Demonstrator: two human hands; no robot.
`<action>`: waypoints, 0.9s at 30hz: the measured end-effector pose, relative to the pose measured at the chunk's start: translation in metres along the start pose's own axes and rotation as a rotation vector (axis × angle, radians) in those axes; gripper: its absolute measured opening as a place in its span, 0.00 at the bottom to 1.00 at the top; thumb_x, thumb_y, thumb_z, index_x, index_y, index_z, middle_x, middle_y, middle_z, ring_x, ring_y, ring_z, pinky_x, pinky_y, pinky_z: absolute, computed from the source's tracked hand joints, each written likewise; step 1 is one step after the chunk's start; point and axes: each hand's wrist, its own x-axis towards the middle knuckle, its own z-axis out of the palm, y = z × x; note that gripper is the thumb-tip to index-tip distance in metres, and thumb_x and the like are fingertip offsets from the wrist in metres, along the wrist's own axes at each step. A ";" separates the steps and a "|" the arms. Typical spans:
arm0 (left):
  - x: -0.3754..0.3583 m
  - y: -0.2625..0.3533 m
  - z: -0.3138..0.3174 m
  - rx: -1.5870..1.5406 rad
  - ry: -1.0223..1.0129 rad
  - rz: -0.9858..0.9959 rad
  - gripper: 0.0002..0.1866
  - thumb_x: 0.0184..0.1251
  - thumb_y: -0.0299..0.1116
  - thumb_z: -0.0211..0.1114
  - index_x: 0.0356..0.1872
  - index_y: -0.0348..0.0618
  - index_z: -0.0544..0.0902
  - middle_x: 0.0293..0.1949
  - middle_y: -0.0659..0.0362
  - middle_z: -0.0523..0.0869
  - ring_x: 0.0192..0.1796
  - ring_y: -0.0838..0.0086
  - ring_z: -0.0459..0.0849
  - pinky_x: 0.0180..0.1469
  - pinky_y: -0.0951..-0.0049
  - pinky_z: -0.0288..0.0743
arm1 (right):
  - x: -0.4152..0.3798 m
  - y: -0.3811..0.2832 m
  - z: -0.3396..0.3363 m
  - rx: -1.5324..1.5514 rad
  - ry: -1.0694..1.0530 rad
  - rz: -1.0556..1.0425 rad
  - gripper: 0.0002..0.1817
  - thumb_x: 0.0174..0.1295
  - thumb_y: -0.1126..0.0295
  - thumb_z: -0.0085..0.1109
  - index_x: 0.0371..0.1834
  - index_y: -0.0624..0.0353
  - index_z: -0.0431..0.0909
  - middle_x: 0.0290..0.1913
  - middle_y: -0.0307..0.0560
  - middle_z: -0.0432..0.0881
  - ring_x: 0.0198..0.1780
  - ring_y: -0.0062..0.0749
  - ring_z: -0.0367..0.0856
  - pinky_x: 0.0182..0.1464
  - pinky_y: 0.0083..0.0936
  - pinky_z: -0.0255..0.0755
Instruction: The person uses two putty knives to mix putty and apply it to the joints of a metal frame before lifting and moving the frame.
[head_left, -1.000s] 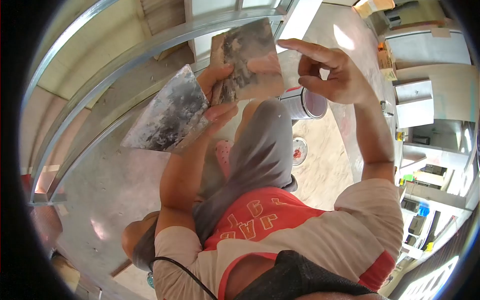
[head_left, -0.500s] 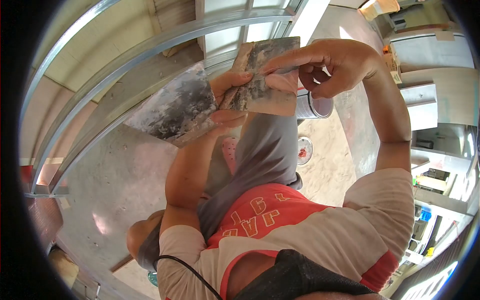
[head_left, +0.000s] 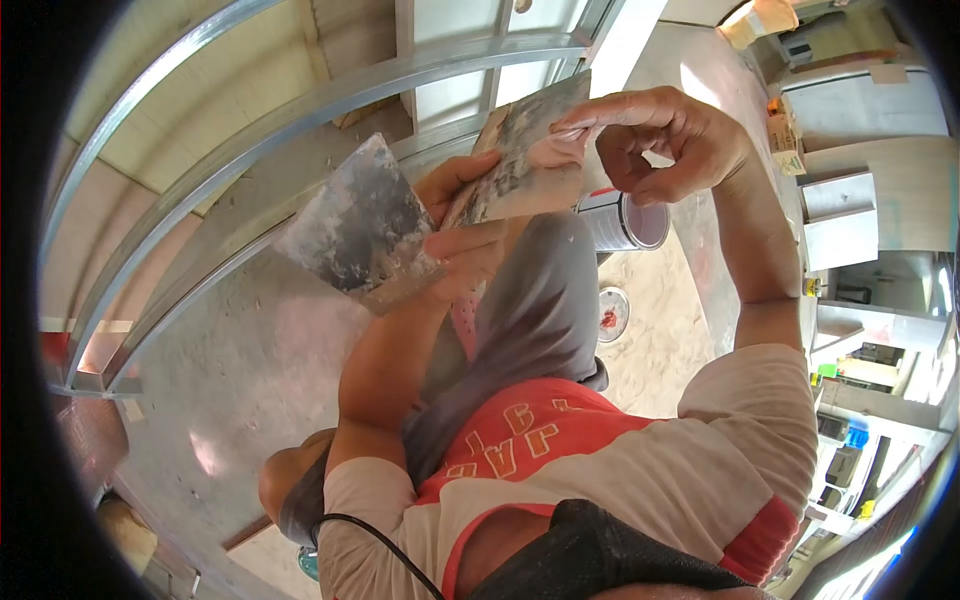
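Note:
My left hand [head_left: 460, 245] is closed around two thin flat plates, spread apart like a fan. The left plate [head_left: 360, 215] is roughly square, with grey and whitish smears. The other plate [head_left: 510, 185] tilts up toward my right hand and carries dark smears. A lump of pinkish paste [head_left: 558, 150] lies near its right edge. My right hand [head_left: 680, 140] has its index finger stretched out to the paste at that edge. Its other fingers are bent, with a gap to the thumb, and no held object shows in it.
An open can [head_left: 625, 222] stands beyond my knee, with a round lid [head_left: 613, 313] bearing a red smear on the board nearby. Curved metal bars [head_left: 330, 95] run along the upper left. Boxes [head_left: 785, 140] and white panels [head_left: 838, 220] stand on the right.
The plate with the paste has turned more edge-on, and the left plate has shifted slightly right. My right hand has moved a little, its fingertip now closer to the plate's right edge.

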 end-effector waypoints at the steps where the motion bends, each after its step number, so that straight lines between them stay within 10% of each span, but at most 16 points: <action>1: 0.000 -0.001 0.001 0.015 0.009 -0.003 0.24 0.74 0.37 0.34 0.61 0.26 0.59 0.48 0.37 0.76 0.13 0.77 0.73 0.13 0.79 0.65 | -0.001 0.004 0.001 0.002 0.016 -0.026 0.43 0.39 0.90 0.57 0.66 0.65 0.61 0.49 0.49 0.80 0.24 0.23 0.76 0.27 0.18 0.68; 4: 0.006 -0.009 0.005 0.003 -0.012 0.067 0.24 0.75 0.37 0.33 0.63 0.28 0.58 0.49 0.38 0.74 0.14 0.79 0.73 0.15 0.80 0.65 | -0.002 0.015 0.005 0.052 0.062 -0.132 0.45 0.38 0.91 0.59 0.67 0.64 0.60 0.64 0.49 0.69 0.27 0.24 0.76 0.28 0.19 0.68; 11: 0.007 -0.002 0.007 0.015 -0.027 0.180 0.25 0.75 0.40 0.33 0.62 0.31 0.62 0.44 0.47 0.79 0.18 0.75 0.73 0.18 0.77 0.66 | -0.007 0.020 -0.009 0.032 0.017 -0.216 0.35 0.48 0.87 0.58 0.65 0.58 0.66 0.53 0.45 0.79 0.29 0.19 0.75 0.33 0.18 0.70; 15: -0.007 0.017 0.017 0.114 -0.008 0.238 0.25 0.75 0.40 0.34 0.61 0.30 0.64 0.48 0.48 0.78 0.17 0.76 0.72 0.18 0.77 0.65 | 0.001 0.018 -0.045 -0.793 0.599 0.370 0.32 0.51 0.83 0.58 0.63 0.51 0.69 0.45 0.44 0.80 0.39 0.28 0.79 0.43 0.23 0.74; 17: -0.013 0.025 0.021 0.158 0.012 0.255 0.24 0.74 0.40 0.35 0.60 0.30 0.64 0.50 0.48 0.78 0.16 0.76 0.71 0.19 0.77 0.64 | 0.004 0.059 -0.084 -1.603 0.507 0.321 0.36 0.43 0.80 0.64 0.61 0.47 0.69 0.48 0.46 0.79 0.52 0.40 0.76 0.56 0.32 0.70; 20: -0.021 0.031 0.029 0.239 -0.040 0.315 0.24 0.74 0.39 0.36 0.59 0.27 0.64 0.54 0.46 0.77 0.14 0.77 0.70 0.18 0.77 0.66 | 0.017 0.103 -0.145 -1.848 0.129 0.339 0.34 0.47 0.74 0.57 0.63 0.46 0.66 0.50 0.50 0.78 0.61 0.43 0.70 0.60 0.38 0.65; 23: -0.032 0.030 0.035 0.308 -0.045 0.375 0.25 0.74 0.38 0.35 0.60 0.26 0.63 0.55 0.45 0.76 0.14 0.78 0.70 0.17 0.77 0.67 | 0.058 0.105 -0.165 -1.728 -0.337 0.985 0.35 0.45 0.73 0.60 0.63 0.47 0.66 0.61 0.51 0.70 0.69 0.46 0.57 0.70 0.43 0.49; 24: -0.037 0.029 0.036 0.328 -0.048 0.389 0.25 0.74 0.38 0.35 0.60 0.26 0.63 0.56 0.45 0.76 0.14 0.78 0.70 0.17 0.77 0.67 | 0.038 0.132 -0.179 -1.804 -0.045 0.820 0.40 0.35 0.78 0.68 0.59 0.50 0.68 0.51 0.48 0.77 0.60 0.46 0.70 0.63 0.40 0.63; 27: -0.048 0.031 0.031 0.391 -0.145 0.387 0.25 0.74 0.38 0.34 0.61 0.26 0.62 0.56 0.44 0.76 0.14 0.77 0.71 0.18 0.78 0.68 | 0.061 0.128 -0.172 -1.812 -0.203 1.038 0.41 0.31 0.78 0.71 0.57 0.52 0.68 0.53 0.49 0.77 0.62 0.48 0.68 0.65 0.42 0.61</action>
